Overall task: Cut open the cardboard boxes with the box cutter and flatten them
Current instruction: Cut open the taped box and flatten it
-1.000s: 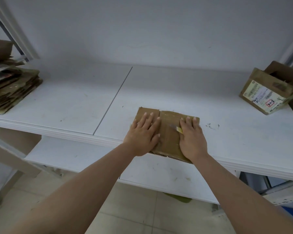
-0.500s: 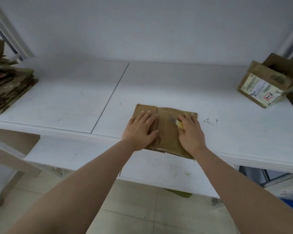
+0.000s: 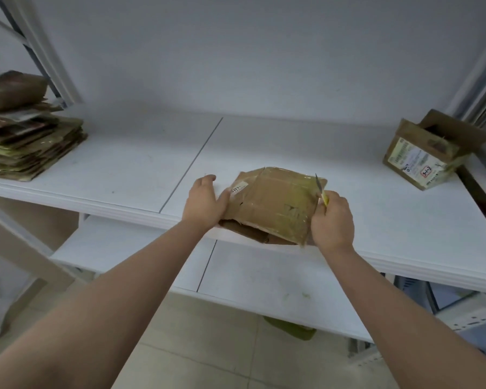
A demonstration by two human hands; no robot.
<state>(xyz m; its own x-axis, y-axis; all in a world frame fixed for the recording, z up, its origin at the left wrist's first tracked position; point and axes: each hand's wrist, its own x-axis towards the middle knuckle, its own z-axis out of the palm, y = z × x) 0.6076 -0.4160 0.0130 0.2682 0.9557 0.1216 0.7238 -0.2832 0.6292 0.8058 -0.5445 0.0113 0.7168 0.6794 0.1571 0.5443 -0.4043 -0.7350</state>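
Head view: flattened brown taped cardboard box [image 3: 272, 204] lies at the near edge of the white shelf board [image 3: 141, 175], centre. Left hand [image 3: 205, 202] grips its left edge, fingers curled round it. Right hand [image 3: 331, 220] grips the right edge and also holds the yellow-handled box cutter [image 3: 321, 190], blade pointing up.

Step looks like flattening done, lifting to stack. Next move likely calls for carrying it to the far-left pile of flattened cardboard [image 3: 28, 141]; an open labelled brown box [image 3: 427, 155] waits far right.

Hidden: cutter handle mostly inside the fist; box underside; pile cut off at left.
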